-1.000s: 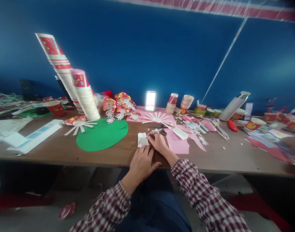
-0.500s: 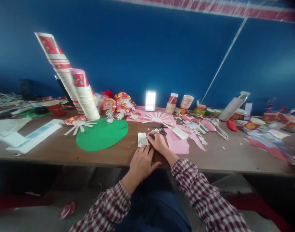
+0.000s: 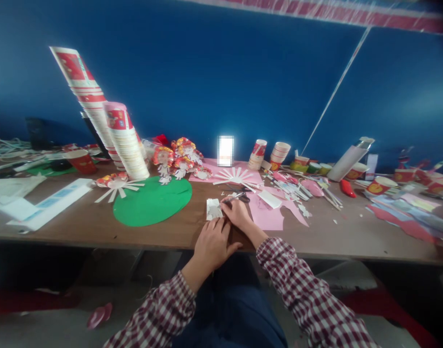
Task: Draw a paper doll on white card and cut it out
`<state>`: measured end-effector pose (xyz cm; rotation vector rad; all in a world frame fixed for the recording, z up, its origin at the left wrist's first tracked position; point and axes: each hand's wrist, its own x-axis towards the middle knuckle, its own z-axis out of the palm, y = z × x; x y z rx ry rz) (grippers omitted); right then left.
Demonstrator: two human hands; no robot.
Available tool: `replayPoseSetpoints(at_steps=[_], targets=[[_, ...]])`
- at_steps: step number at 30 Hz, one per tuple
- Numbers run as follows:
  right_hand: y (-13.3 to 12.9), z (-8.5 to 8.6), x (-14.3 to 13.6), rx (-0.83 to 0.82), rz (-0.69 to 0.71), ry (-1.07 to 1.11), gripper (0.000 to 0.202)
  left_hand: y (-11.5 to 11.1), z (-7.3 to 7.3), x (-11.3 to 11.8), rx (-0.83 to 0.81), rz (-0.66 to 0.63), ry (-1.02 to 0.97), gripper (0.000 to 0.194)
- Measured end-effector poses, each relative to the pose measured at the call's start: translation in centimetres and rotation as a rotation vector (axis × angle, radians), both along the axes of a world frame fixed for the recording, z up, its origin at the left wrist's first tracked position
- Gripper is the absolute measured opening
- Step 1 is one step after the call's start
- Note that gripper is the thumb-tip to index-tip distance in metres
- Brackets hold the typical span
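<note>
A small piece of white paper (image 3: 213, 208) with a grey drawing lies on the brown table (image 3: 181, 237). My left hand (image 3: 212, 241) rests flat at its lower edge, thumb stretched to the right. My right hand (image 3: 237, 212) is closed in a pinch around a thin pen (image 3: 235, 195), at the paper's right side; the pen's tip is hidden. Dark scissors (image 3: 245, 197) lie just behind the right hand. To the left is a green paper oval (image 3: 152, 203), and to the right a pink sheet (image 3: 268, 217).
Tall leaning cup stacks (image 3: 125, 140) stand at the back left, beside paper lion figures (image 3: 164, 162). White paper strips (image 3: 235, 176) fan out behind my hands. Shorter cup stacks (image 3: 257, 154), a red object (image 3: 347, 188) and paper scraps (image 3: 406, 220) are on the right.
Both hands and the small paper keep nearly the same positions. At the far right edge, a blurred shape over the table has drawn back out of view.
</note>
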<state>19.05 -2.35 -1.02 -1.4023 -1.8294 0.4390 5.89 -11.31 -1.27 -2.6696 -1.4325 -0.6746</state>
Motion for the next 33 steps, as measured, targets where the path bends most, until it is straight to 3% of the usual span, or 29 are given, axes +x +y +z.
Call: replayPoseSetpoints(at_steps=[33], targets=[[-0.05, 0.07, 0.06, -0.008, 0.01, -0.003, 0.011, 0.04, -0.02, 0.01, 0.005, -0.003, -0.006, 0.059]])
